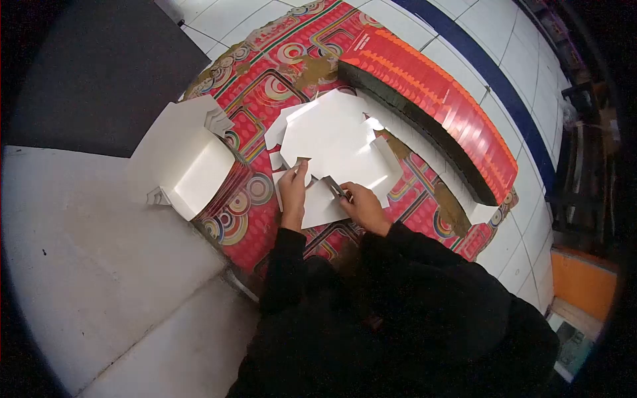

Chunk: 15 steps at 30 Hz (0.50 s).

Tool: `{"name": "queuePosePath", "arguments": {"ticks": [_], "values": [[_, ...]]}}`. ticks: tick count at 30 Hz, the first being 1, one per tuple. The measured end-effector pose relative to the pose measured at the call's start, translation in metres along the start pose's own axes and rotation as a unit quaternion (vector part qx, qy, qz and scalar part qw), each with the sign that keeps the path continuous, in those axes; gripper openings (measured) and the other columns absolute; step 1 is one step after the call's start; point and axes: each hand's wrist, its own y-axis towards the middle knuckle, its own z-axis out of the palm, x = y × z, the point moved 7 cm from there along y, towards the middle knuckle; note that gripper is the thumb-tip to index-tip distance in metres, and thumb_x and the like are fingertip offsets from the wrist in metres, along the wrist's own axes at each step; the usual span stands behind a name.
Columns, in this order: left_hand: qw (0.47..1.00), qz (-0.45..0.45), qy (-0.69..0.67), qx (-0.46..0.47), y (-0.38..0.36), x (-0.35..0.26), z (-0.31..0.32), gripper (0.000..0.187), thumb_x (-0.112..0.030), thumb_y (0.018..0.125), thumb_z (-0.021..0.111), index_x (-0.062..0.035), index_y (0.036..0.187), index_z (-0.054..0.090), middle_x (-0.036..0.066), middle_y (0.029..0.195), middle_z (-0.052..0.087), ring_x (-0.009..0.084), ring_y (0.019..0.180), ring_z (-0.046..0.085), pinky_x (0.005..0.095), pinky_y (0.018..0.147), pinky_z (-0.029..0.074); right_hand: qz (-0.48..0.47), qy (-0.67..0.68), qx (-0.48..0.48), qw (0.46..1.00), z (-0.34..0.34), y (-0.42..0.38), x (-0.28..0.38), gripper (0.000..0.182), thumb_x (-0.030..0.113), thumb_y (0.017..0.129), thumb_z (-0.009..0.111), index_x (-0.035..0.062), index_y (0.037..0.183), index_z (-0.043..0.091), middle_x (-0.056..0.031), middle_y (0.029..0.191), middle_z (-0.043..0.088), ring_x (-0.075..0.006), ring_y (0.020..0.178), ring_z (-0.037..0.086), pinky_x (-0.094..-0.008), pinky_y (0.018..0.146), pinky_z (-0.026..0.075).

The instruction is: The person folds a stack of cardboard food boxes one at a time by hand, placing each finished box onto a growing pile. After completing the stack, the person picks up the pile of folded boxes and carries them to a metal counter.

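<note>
Gripping a small grey tool (334, 186) in closed fingers, the right hand (366, 209) meets the white carton (332, 132) spread on the mat (275, 87); the left hand (292, 196) pinches its edge, likely steadying it. Beyond, red cartons (434, 99) wait stacked, probably for reach.

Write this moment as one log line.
left hand: holds white cardboard blank | right hand: holds same blank | open white cardboard box: left of blank

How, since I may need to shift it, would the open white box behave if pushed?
The box is probably light for its size: its walls look like thin card and nothing shows inside. Its raised lid may flex, standing unfastened. It seems unlikely to roll, given its flat sides.
</note>
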Motion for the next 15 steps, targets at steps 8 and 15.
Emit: {"name": "queuePosePath", "arguments": {"ticks": [8, 15], "values": [[0.994, 0.081, 0.068, -0.039, -0.031, 0.002, 0.017, 0.026, -0.024, 0.093, 0.070, 0.0021, 0.095, 0.071, 0.002, 0.077, 0.068, 0.0074, 0.069, 0.060, 0.0242, 0.062, 0.048, -0.028, 0.027, -0.023, 0.999, 0.008, 0.006, 0.006, 0.035, 0.011, 0.085, 0.065, 0.0018, 0.119, 0.063, -0.0191, 0.088, 0.066, -0.0319, 0.076, 0.064, -0.0406, 0.070, 0.051], [0.985, 0.117, 0.128, -0.027, -0.070, -0.003, 0.034, 0.022, -0.016, 0.094, 0.068, 0.0060, 0.095, 0.065, 0.010, 0.088, 0.069, 0.0134, 0.079, 0.065, 0.0278, 0.075, 0.053, -0.088, 0.077, -0.050, 0.992, 0.006, 0.013, 0.006, 0.034, 0.006, 0.086, 0.064, -0.0024, 0.119, 0.061, -0.0216, 0.094, 0.067, -0.0306, 0.079, 0.066, -0.0375, 0.073, 0.052]]}}
